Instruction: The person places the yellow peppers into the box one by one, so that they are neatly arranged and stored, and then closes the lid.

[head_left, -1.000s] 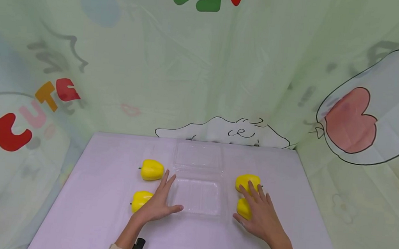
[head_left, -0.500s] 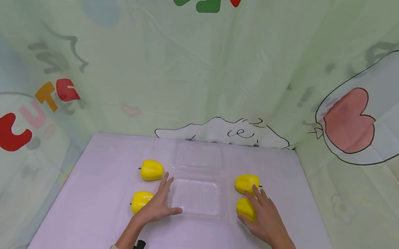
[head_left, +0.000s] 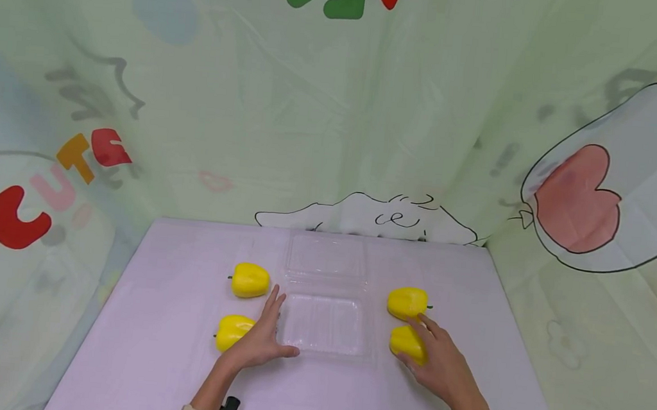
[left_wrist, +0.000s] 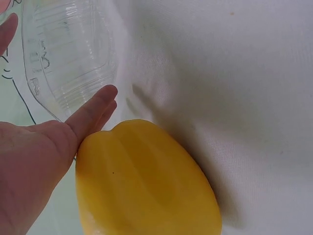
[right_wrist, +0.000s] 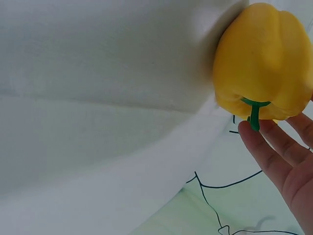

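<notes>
Beside the left end of a clear plastic clamshell container (head_left: 325, 326), my left hand (head_left: 260, 341) has its fingers straight and thumb spread apart, gripping nothing. The container's lid (head_left: 327, 257) lies folded back behind it. A yellow bell pepper (left_wrist: 146, 181) rests just left of that hand, partly covered by it in the head view. On the right, my right hand (head_left: 440, 365) holds the nearer yellow bell pepper (head_left: 407, 344) between thumb and fingers. In the right wrist view its fingertips (right_wrist: 249, 129) come close to the pepper's green stem (right_wrist: 255, 115).
Another yellow bell pepper (head_left: 250, 280) lies at the back left, and one more yellow bell pepper (head_left: 407, 302) sits just behind the right hand. All stand on a white-covered table (head_left: 325, 398). A printed curtain (head_left: 289, 112) encloses the back and sides.
My right hand has drawn back from over the two right peppers and its fingers have closed in around the nearer one. The left hand has barely moved.
</notes>
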`<state>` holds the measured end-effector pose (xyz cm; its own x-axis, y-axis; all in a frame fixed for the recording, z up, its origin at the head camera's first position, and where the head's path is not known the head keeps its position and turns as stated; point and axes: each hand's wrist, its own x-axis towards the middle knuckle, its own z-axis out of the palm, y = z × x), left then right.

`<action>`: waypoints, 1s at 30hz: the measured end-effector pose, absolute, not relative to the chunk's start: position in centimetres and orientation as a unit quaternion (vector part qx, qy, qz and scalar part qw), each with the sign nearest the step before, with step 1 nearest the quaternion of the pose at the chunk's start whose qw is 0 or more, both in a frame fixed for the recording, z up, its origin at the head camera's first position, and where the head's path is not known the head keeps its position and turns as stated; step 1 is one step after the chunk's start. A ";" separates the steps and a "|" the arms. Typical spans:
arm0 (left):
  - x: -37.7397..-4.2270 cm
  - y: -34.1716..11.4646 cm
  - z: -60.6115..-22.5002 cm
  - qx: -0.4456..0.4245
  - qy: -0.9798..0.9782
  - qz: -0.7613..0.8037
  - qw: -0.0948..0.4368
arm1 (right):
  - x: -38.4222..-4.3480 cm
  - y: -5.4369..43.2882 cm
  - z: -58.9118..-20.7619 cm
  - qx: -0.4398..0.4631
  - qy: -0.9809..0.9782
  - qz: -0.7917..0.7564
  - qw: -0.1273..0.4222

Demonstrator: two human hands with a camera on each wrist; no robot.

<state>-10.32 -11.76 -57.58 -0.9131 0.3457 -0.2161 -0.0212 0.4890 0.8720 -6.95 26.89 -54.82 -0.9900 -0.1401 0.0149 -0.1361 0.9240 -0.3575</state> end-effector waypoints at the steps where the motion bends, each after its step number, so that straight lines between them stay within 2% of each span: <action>1: -10.3 -11.7 -57.6 0.096 0.843 0.496 0.184 | -7.0 26.9 -54.9 -0.070 0.980 -0.184 0.006; 30: -10.1 -11.3 -58.1 0.086 0.845 0.496 0.177 | -7.0 27.7 -56.0 -0.032 0.970 -0.237 0.040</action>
<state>-10.09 -11.30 -58.14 -0.9223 0.3215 -0.2146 -0.0308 0.4923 0.8699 -6.98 27.74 -55.97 -0.9947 -0.0816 -0.0626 -0.0434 0.8852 -0.4632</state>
